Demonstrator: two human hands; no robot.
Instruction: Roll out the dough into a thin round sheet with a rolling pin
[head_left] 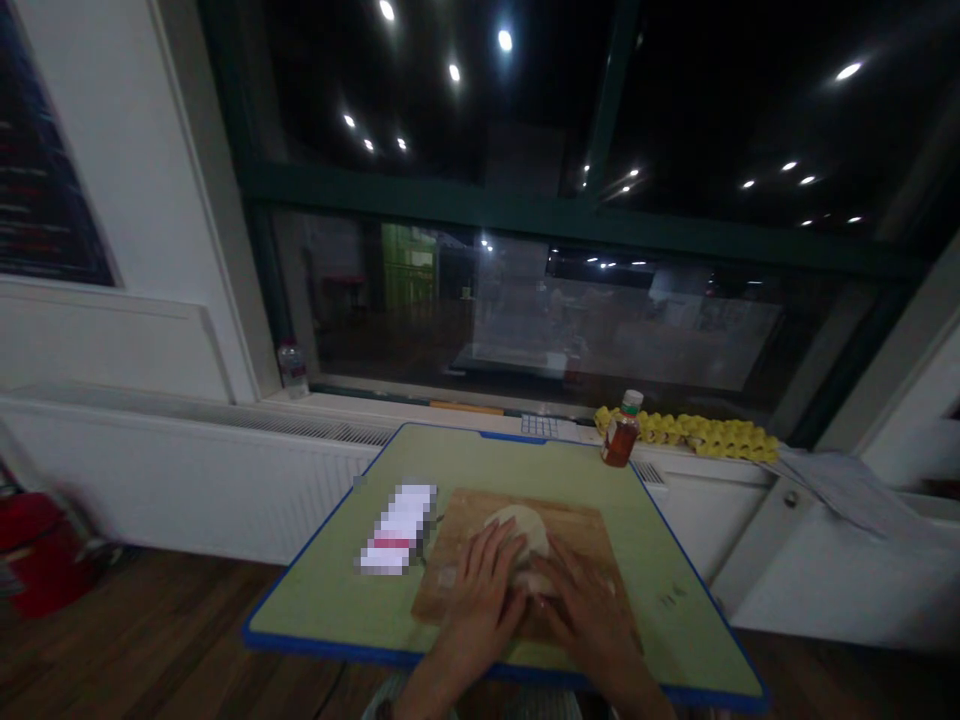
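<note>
A flat, pale round of dough [527, 527] lies on a wooden cutting board [592, 530]. My left hand [486, 575] rests on the dough's left side, with fingers stretched forward and a little apart. On the dough's near right edge lies my right hand [581, 595], its fingers also extended and pointing inward. Between the two hands the near part of the dough bulges slightly. Both palms hide some of the board and the dough's lower edges.
The board sits on a light green table [480, 460] with a blue rim. To the left lies a blurred-out phone-like rectangle [397, 530]. A bottle of reddish liquid [621, 435] stands at the far right corner. Behind it, yellow egg cartons [697, 435] line the windowsill; a clear bottle [293, 370] stands farther left.
</note>
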